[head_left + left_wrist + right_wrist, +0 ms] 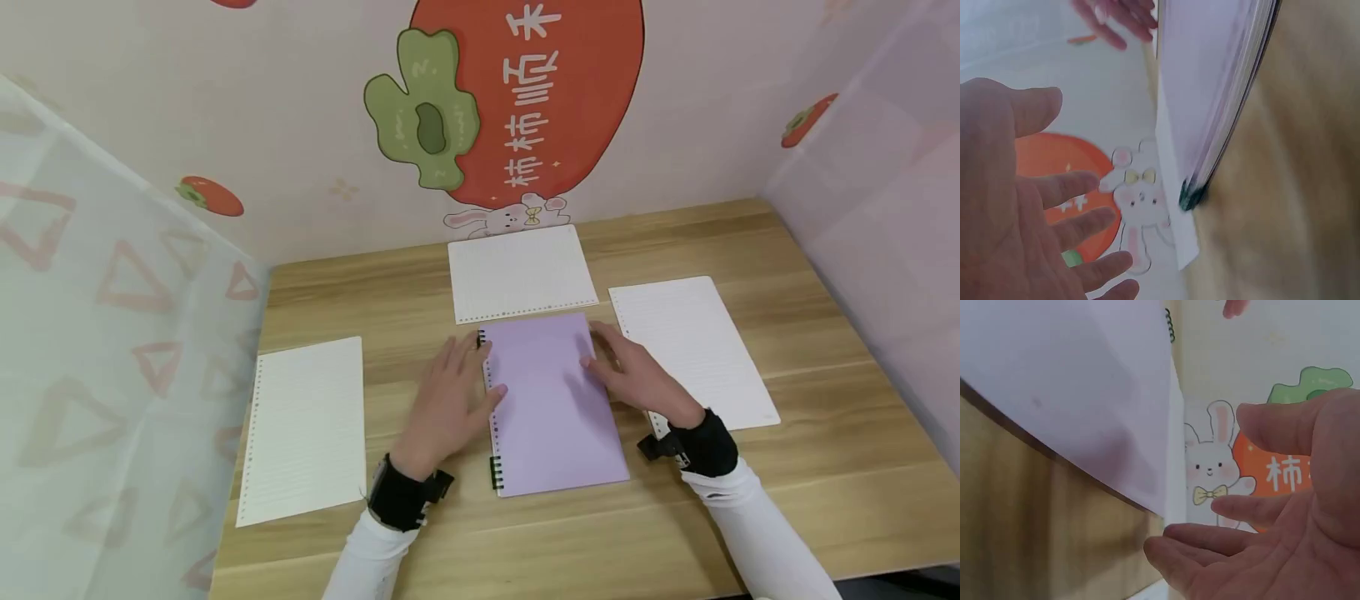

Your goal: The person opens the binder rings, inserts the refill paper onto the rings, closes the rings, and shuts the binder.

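A light purple loose-leaf notebook (pixel 551 408) lies closed on the wooden table, its dark binder rings (pixel 497 472) along the left edge. By that ringed edge is my left hand (pixel 446 404), its thumb and fingers spread. The left wrist view shows this hand (pixel 1016 200) with nothing in it and the notebook's page edges (pixel 1244 81) beside it. My right hand (pixel 637 371) hovers at the notebook's upper right edge, fingers relaxed. In the right wrist view the palm (pixel 1260 556) holds nothing, and the purple cover (pixel 1079 394) lies to its left; touching cannot be told.
Loose punched sheets surround the notebook: a left sheet (pixel 307 429), a back sheet (pixel 521 275) and a right sheet (pixel 697 350), partly under my right arm. A printed back wall (pixel 300 108) and side curtains (pixel 870 208) border the table (pixel 825 492).
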A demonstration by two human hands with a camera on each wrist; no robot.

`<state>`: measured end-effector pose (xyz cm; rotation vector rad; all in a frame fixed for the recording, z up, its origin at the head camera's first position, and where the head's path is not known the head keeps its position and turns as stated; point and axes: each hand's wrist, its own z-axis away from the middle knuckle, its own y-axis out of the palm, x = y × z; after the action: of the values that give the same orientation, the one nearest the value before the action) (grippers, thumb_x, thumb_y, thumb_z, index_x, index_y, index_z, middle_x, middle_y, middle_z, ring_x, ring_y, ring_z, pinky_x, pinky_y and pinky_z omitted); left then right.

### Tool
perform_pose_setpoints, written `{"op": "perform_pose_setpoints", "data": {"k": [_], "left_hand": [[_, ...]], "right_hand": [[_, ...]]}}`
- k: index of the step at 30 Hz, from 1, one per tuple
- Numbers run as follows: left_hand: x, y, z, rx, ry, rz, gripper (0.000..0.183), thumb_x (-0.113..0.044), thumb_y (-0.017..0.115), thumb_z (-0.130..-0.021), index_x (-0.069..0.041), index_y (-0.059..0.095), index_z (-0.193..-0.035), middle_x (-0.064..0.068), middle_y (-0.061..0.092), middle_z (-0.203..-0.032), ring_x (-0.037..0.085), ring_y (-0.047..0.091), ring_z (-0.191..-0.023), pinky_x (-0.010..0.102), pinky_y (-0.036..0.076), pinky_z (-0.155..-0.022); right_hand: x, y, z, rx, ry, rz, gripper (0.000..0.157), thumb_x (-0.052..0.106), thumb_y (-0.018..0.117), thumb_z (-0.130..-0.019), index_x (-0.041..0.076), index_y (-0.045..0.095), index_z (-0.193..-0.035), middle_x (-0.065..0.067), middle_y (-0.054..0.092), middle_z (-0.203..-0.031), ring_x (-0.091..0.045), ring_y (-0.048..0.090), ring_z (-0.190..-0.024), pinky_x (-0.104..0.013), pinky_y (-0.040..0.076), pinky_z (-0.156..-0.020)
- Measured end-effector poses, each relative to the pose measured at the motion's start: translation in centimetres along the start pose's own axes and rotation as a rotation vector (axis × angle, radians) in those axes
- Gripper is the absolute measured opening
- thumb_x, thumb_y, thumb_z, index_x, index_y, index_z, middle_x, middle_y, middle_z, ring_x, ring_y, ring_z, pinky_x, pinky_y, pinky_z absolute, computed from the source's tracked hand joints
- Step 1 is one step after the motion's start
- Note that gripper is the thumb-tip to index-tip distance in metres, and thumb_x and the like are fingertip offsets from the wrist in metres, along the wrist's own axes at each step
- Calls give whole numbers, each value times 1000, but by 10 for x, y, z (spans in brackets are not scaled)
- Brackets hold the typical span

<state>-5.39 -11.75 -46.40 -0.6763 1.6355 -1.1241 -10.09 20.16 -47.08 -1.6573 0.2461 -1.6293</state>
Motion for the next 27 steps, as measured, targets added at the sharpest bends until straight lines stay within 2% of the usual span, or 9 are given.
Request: {"op": "perform_pose_setpoints", "data": {"k": [3, 6, 11, 15, 20, 23, 27], "left_hand": [[-13, 12, 11, 48, 31, 0, 74, -58, 50, -101, -12, 43, -159, 14, 33, -168, 45, 27, -153, 64, 30, -117], [-28, 21, 23, 118, 44, -28, 80, -64, 53, -97, -14, 44, -159, 11, 32, -169, 46, 27, -153, 62, 32, -116], [-47, 32, 38, 214, 62, -94, 99, -77, 63, -82, -19, 43, -160, 8, 26, -171, 48, 23, -153, 60, 34, -116], [-54, 39, 45, 263, 75, -129, 113, -77, 76, -69, -22, 41, -161, 8, 23, -172, 51, 21, -153, 60, 34, -116], [-56, 44, 46, 264, 101, -133, 115, -66, 87, -64, -18, 44, -159, 10, 24, -171, 56, 21, -151, 57, 33, -118], [-57, 46, 46, 248, 112, -119, 112, -62, 90, -63, -15, 48, -156, 13, 26, -170, 58, 22, -149, 54, 35, -118], [-57, 47, 45, 226, 123, -107, 107, -58, 91, -65, -13, 51, -154, 15, 28, -169, 58, 24, -148, 53, 40, -115]], "right_hand": [[-2, 6, 5, -17, 27, -12, 77, 39, 56, -105, -7, 26, -160, -31, 36, -161, -46, 33, -149, -60, 32, -116], [-3, 11, 7, -54, 52, -33, 78, 40, 56, -104, -6, 27, -160, -32, 37, -160, -47, 34, -149, -61, 31, -117], [-4, 18, 8, -78, 102, -141, 81, 43, 55, -104, -7, 26, -160, -33, 37, -159, -47, 39, -146, -59, 38, -114], [-4, 22, 8, -67, 127, -228, 80, 44, 54, -104, -8, 27, -159, -33, 37, -159, -46, 40, -146, -55, 42, -112], [-2, 24, 8, -86, 151, -309, 75, 39, 56, -105, -7, 31, -158, -30, 38, -160, -43, 41, -146, -51, 43, -112], [1, 23, 9, -106, 155, -334, 73, 35, 57, -105, -8, 32, -157, -30, 38, -160, -44, 41, -146, -51, 41, -114], [-1, 25, 8, -164, 138, -333, 66, 29, 59, -104, -9, 38, -154, -30, 44, -155, -44, 46, -142, -53, 43, -111]]}}
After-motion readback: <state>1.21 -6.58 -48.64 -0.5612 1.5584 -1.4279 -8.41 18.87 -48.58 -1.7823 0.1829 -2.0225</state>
